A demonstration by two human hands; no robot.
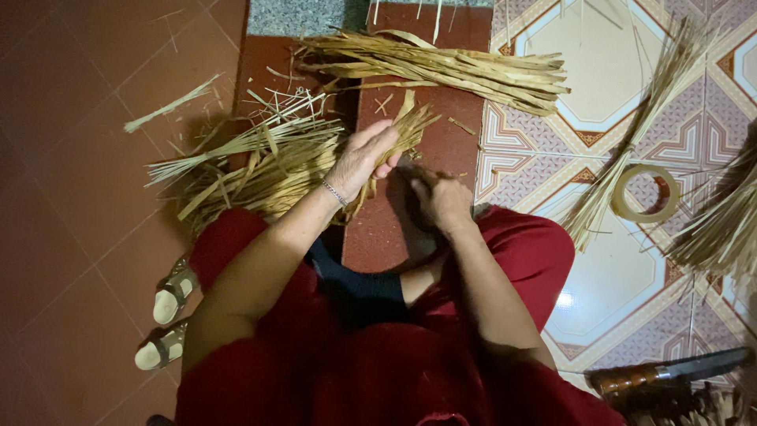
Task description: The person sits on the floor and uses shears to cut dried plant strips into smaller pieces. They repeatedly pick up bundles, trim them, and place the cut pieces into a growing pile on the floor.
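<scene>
sandals are lying at the far left on the red floor, near the person's red-clad knee. a loose strip is resting apart above them. next, a heap of dry, flat straw strips is spreading over the floor, touching the left hand, which is wearing a thin bracelet. that hand is closing its fingers around a small bundle, whose frayed ends are sticking up past the knuckles. the right hand is sitting just beside it, curled tight; what it is pinching is hidden in shadow, so i cannot tell. above both, a thicker sheaf is lying across the red step. the strips are looking light, stiff along their length yet easy to bend and split, probably brittle at the tips, so gripping them together near the middle, as the left hand is doing, seems the safest hold. further right, on the patterned tiles, a fan of finer straw is crossing a tape roll. more straw is crowding the right edge, and a knife with a brown handle is lying at the lower right.
</scene>
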